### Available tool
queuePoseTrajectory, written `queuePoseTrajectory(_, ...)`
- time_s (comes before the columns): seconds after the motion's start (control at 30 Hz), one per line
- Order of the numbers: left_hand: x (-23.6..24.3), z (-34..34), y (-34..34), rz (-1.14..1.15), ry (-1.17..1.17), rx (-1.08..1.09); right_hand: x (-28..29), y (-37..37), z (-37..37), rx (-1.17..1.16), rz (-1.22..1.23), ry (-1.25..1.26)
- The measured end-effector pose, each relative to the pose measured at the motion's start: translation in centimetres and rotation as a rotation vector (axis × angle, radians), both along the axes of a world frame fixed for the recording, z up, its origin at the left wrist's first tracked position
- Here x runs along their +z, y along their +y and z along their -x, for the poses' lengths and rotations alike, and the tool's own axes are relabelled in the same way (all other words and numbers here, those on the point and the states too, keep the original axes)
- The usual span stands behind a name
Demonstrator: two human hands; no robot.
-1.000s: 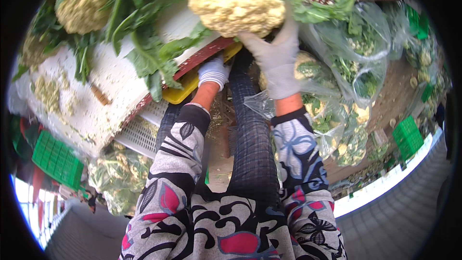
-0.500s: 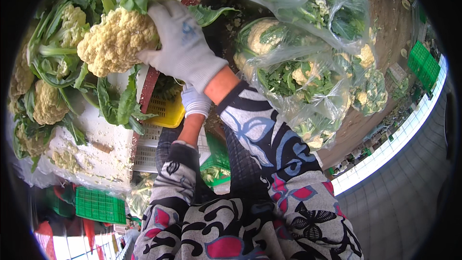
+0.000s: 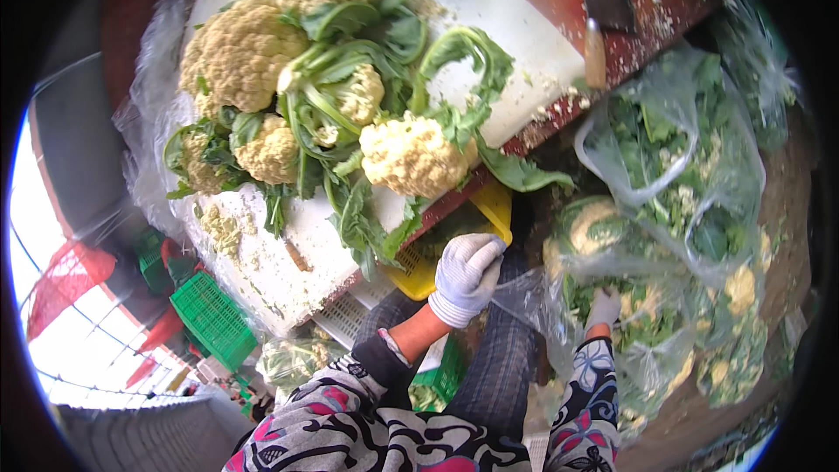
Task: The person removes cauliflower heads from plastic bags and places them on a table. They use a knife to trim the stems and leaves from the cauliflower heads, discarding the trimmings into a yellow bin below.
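We are working at a white cutting surface (image 3: 524,44) that is spanning the far half of the view, resting on a red-brown board (image 3: 647,9). To the right, large clear plastic bags (image 3: 690,210) are holding cauliflower trimmings and leaves. On the white surface, a pile of cauliflower heads (image 3: 240,52) with green leaves is lying to the left. One trimmed cauliflower (image 3: 411,155) is sitting at the near edge of that surface, just beyond our left hand and apart from it. A yellow crate (image 3: 489,210) is showing below that edge, and a green crate (image 3: 210,319) is standing at the near left. A cleaver (image 3: 599,0) is lying on the board at the far right.

Our left hand (image 3: 465,275), in a white knit glove, is curling its fingers loosely near the yellow crate; we cannot tell whether it is gripping anything. Our right hand (image 3: 603,308), also gloved, is reaching into the mouth of a clear bag (image 3: 533,293) at the near right; its fingers are partly hidden, so we cannot tell how far it is closing.
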State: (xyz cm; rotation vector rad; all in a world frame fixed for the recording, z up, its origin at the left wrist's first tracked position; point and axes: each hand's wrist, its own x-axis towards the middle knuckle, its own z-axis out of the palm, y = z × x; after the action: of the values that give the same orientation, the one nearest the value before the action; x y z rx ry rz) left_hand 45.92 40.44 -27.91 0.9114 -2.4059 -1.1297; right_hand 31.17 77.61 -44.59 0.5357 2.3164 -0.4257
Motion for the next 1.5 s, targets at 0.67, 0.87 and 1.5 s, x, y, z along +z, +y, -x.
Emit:
queuePoseTrajectory(0.67,-0.1,1.1,-15.4,0.651,-0.413,0.104,-7.1,-8.5,-0.2,0.166,0.240,0.231)
queuePoseTrajectory(0.87,-0.5,0.5,-15.8,0.708,-0.331,0.144,-7.5,-9.9,0.2,0.077,0.330,0.214)
queuePoseTrajectory(1.5,-4.0,-1.3,-16.6,0.667,-0.268,0.094,-5.3,-10.7,0.7,-0.557,0.553,0.224)
